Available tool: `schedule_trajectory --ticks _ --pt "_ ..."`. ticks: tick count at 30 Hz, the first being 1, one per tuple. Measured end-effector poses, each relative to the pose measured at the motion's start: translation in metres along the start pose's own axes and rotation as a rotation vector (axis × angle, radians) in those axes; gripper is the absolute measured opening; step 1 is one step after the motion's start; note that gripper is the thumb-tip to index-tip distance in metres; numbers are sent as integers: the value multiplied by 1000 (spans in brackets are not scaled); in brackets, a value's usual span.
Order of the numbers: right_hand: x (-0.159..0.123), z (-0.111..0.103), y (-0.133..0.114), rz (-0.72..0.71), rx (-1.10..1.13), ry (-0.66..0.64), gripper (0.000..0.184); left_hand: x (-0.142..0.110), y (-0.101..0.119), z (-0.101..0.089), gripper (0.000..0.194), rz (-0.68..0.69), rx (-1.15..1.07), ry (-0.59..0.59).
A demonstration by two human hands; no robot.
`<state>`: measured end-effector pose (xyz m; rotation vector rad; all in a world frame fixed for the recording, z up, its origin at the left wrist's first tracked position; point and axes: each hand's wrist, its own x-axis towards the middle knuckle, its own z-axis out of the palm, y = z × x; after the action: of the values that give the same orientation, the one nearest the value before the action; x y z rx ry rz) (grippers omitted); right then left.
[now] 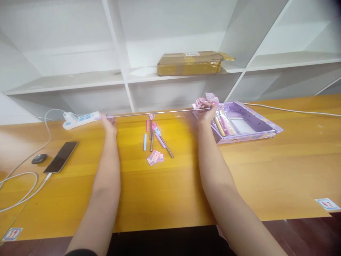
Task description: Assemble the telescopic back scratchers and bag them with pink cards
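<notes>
A telescopic back scratcher (160,112) is stretched out long and level between my hands. Its purple handle is gripped by my left hand (109,124), near the power strip. My right hand (207,113) is closed around the other end, beside the purple tray; the claw itself is hard to make out there. Below the rod lie pink and blue scratcher claws on metal rods (151,140), with a pink handle (147,125), a blue handle (145,142) and a purple handle (160,140). Small pink cards (155,157) lie in front of them.
A purple box tray (255,136) holds several bagged scratchers (225,122). At left are a white power strip (82,120), a phone (60,157) on a cable and a black earbud-like case (39,159). A taped carton (189,64) sits on the white shelf behind.
</notes>
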<state>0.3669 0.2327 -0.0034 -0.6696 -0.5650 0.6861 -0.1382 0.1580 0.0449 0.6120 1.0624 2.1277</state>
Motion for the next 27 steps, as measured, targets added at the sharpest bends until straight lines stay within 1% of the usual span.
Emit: schedule_trajectory --ticks 4,8,13,16,21,27 --pt "0 -1 -1 37 2 1 56 0 -4 0 40 -31 -38 16" --pt "-2 0 -4 74 14 -27 54 -1 -4 -2 38 -73 -76 36" --pt "-12 0 -6 171 45 -147 51 -4 -6 -3 45 -127 -103 37" --pt "-16 -1 -6 232 63 -192 51 -8 -7 -3 43 -159 -111 24" --pt "-16 -5 -10 283 97 -203 51 -10 -9 1 35 -194 -117 17" --pt "-19 -5 -15 322 99 -229 50 -10 -9 2 34 -205 -127 9"
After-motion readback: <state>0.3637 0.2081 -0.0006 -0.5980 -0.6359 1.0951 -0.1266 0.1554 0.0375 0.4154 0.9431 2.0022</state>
